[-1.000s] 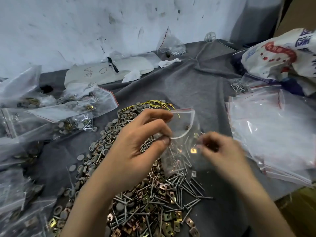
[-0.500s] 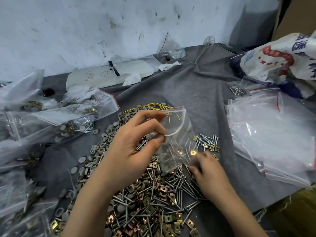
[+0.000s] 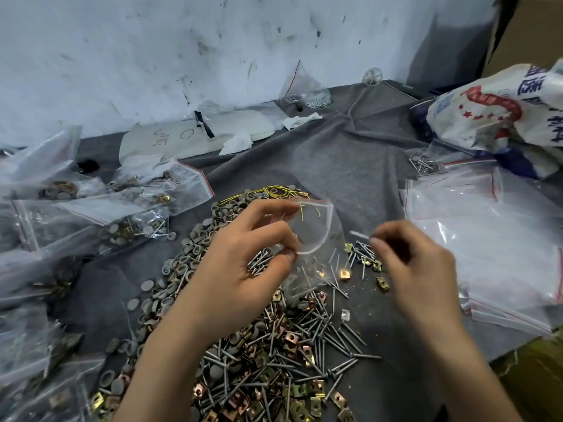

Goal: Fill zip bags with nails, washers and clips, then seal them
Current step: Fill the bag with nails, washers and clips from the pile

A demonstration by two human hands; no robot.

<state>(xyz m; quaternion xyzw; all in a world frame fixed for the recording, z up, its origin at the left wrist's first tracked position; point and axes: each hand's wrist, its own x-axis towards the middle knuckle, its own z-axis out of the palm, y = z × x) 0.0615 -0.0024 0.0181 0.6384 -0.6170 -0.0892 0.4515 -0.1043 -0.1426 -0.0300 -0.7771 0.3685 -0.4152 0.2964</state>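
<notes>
My left hand pinches the open mouth of a small clear zip bag held over the pile, with a few nails and a brass clip inside it. My right hand, blurred, hovers just right of the bag's mouth and pinches a nail that points toward the opening. Below lies a heap of loose nails, brass clips and grey washers on the grey cloth.
Several filled zip bags lie at the left. A stack of empty zip bags sits at the right, below a printed white sack. A white foam piece and another bag lie by the wall. The table's edge runs at the lower right.
My right hand has risen from the pile at the bag's lower right to beside the bag's mouth, now with a nail. My left hand keeps holding the bag open.
</notes>
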